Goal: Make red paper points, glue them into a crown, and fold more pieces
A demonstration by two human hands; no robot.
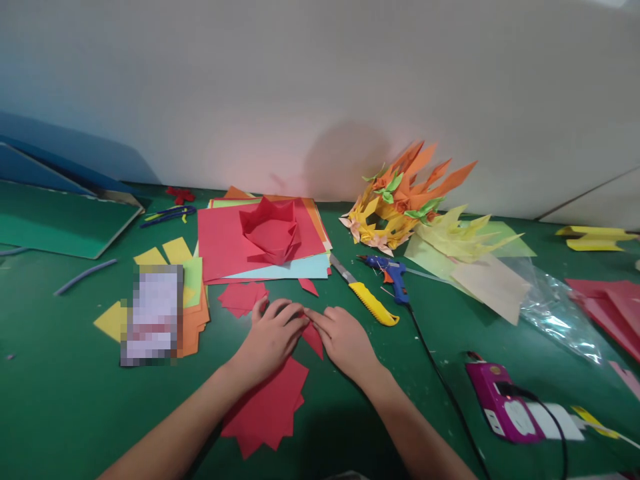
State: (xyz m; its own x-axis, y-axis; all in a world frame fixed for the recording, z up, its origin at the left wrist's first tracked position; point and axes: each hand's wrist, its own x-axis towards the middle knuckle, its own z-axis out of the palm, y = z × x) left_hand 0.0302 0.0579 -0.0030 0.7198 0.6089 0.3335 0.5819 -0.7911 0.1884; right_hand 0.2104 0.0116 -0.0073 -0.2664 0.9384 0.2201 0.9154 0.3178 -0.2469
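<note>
My left hand (275, 333) and my right hand (347, 340) meet at the middle of the green table (360, 427). The fingers of both are closed on a small piece of red paper (313, 341), whose pointed end shows between them; its upper part is hidden. Below my left hand lies a fanned stack of red paper squares (270, 413), partly covered by my forearm. Small red paper pieces (243, 297) lie just beyond the left hand, and a folded red strip (309, 287) lies beyond the fingertips.
A red paper crown (275, 250) sits on stacked colored sheets (217, 240). To the right are a yellow utility knife (373, 303), a blue glue gun (393, 270) with cord, an orange-yellow paper crown (400, 200) and a purple power strip (505, 400). A blurred-out object (155, 310) lies left.
</note>
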